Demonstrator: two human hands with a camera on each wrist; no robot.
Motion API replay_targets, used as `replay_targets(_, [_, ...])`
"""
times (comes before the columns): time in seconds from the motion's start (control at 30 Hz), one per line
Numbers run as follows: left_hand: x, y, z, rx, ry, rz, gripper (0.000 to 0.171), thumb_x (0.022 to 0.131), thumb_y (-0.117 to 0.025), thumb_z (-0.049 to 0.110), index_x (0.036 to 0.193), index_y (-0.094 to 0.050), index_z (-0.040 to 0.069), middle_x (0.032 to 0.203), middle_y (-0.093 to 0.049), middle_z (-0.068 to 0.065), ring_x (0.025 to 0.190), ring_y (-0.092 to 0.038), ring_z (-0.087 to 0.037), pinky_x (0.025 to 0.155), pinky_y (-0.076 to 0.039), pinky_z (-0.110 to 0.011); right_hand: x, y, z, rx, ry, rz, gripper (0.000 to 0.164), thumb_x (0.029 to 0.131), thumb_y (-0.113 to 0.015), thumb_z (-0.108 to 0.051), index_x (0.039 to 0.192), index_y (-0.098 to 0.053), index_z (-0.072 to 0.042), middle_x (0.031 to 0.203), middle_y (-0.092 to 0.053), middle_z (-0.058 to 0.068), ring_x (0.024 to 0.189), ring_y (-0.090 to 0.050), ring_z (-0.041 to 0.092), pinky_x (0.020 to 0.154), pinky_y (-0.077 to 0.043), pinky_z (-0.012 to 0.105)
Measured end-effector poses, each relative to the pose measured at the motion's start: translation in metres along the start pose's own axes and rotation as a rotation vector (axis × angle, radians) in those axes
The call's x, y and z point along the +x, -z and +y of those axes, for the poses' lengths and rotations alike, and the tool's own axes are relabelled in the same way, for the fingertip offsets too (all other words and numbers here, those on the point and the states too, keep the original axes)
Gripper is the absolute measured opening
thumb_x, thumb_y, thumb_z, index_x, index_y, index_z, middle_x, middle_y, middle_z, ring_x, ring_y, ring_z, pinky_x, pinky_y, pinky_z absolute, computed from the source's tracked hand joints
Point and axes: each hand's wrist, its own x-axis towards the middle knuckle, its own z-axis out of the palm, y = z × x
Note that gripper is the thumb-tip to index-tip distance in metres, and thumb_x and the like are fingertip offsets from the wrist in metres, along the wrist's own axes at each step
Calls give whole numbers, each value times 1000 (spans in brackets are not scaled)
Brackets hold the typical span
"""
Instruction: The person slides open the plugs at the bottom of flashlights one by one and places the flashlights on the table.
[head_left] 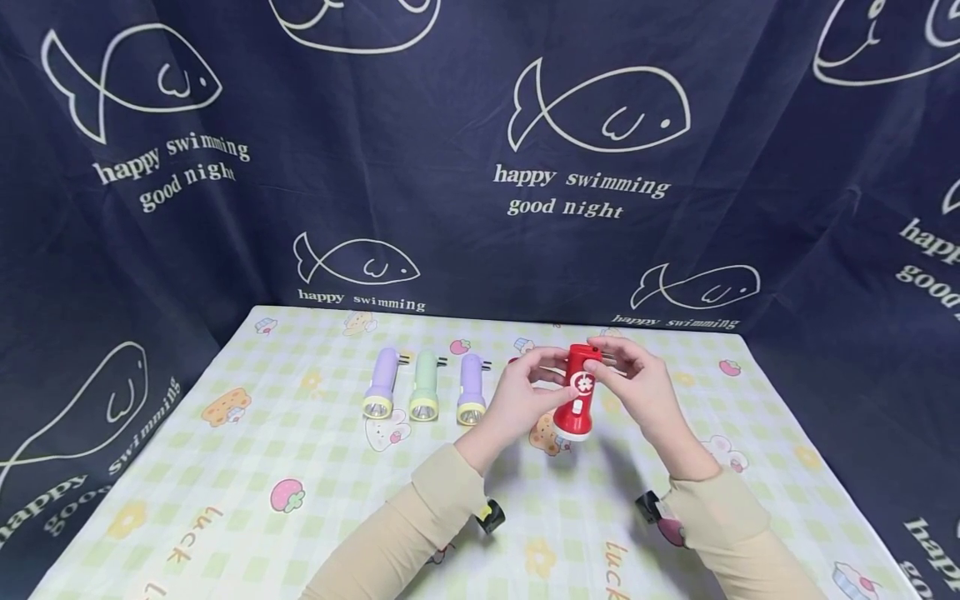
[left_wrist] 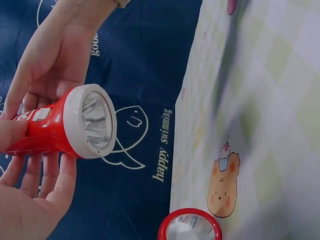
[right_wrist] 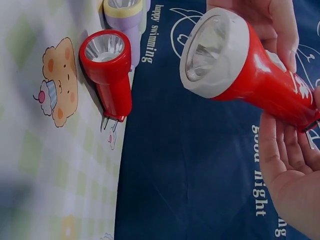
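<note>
A red flashlight (head_left: 576, 414) with a white rim, a white switch and a white flower mark is held above the table, its lens end tilted down. My left hand (head_left: 519, 396) grips it from the left, thumb on the front and fingers behind. Around the tail end, my right hand (head_left: 637, 385) pinches it between thumb and fingers. Metal plug prongs (right_wrist: 309, 139) stick out by the right fingers. On the table below lies a second red flashlight (right_wrist: 112, 75) with a red rim, mostly hidden by my left hand in the head view.
Left of the hands, a purple flashlight (head_left: 385, 375), a green flashlight (head_left: 426, 377) and another purple flashlight (head_left: 471, 382) lie in a row, yellow rims toward me and prongs out to the right. A checked cloth (head_left: 337, 500) covers the table. Behind hangs a dark blue fish-print curtain (head_left: 450, 167).
</note>
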Motion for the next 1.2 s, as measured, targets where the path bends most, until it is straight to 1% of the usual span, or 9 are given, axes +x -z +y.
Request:
replay_targets(0.13, [2,1,0,-25,24,8,45,79,-76,8,120,-60,14,107,-66,-3,85,-65,-11,75,-56,-25,0,-3,2,64,3,10,45,84,-70,-7,124,-55,4,106,-65,-17,91,-65,2,80,-52,14])
replay_targets(0.27, [6,2,2,-63,51,27,46,79,-75,8,122,-60,12,109,-65,-6,86,-64,-13,74,-57,-26,-2,-6,5,128,9,17,46,83,-69,0,125,-51,6,102,-66,-14,89,-64,2,80,-52,14])
replay_targets(0.43, [12,2,3,-79,83,56,45,79,-76,8,121,-61,11,108,-65,-6,85,-63,-14,70,-58,-28,-6,-8,11,76,8,13,39,83,-70,-2,118,-54,4,95,-64,-13,87,-61,1,81,-50,13])
replay_targets(0.53, [14,2,5,-81,105,75,44,78,-76,9,120,-61,12,106,-66,-4,84,-62,-13,69,-58,-27,-7,-10,14,48,5,9,40,82,-71,-3,118,-54,5,95,-63,-13,87,-60,1,81,-50,13])
replay_targets(0.7, [16,1,6,-107,131,97,44,78,-76,8,120,-62,12,105,-66,-4,83,-63,-12,69,-58,-28,-10,-11,18,46,-5,3,41,82,-70,-2,118,-53,6,95,-62,-13,87,-60,2,81,-49,13])
replay_targets(0.93, [19,0,4,-118,141,107,44,79,-76,9,120,-62,13,105,-65,-4,87,-64,-20,68,-58,-29,-13,-12,20,63,-27,-4,42,82,-70,-2,120,-53,5,94,-64,-13,86,-60,2,79,-50,13])
replay_targets(1.2, [20,-2,3,-138,176,114,43,80,-75,8,120,-62,12,104,-65,-4,87,-66,-16,67,-59,-30,-14,-10,20,58,-52,-15,46,82,-72,-5,122,-52,5,93,-64,-11,88,-60,2,80,-50,13])
